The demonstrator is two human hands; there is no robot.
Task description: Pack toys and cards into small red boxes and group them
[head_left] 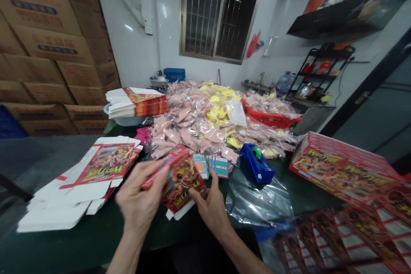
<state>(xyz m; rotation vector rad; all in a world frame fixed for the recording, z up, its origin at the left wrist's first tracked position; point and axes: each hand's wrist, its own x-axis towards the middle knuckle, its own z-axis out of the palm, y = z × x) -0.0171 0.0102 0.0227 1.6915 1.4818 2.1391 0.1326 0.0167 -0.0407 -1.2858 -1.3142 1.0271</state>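
Note:
A red printed cardboard box (183,177) is tilted over the table, with a white flap hanging at its lower end. My left hand (141,192) is closed around the box's left side. At the lower right edge, my right hand (212,205) grips the box with the thumb on its printed face. My right index finger reaches up by a small stack of teal-backed cards (221,167). Another card with a yellow picture (201,167) lies just left of that stack, partly behind the box.
Flattened printed boxes (109,160) lie at left, with more stacked behind (147,102). Bagged pink and yellow items (189,120) heap at the back, beside a red basket (272,117). A blue tape dispenser (258,165), clear plastic bag (260,201) and rows of red boxes (346,167) stand right.

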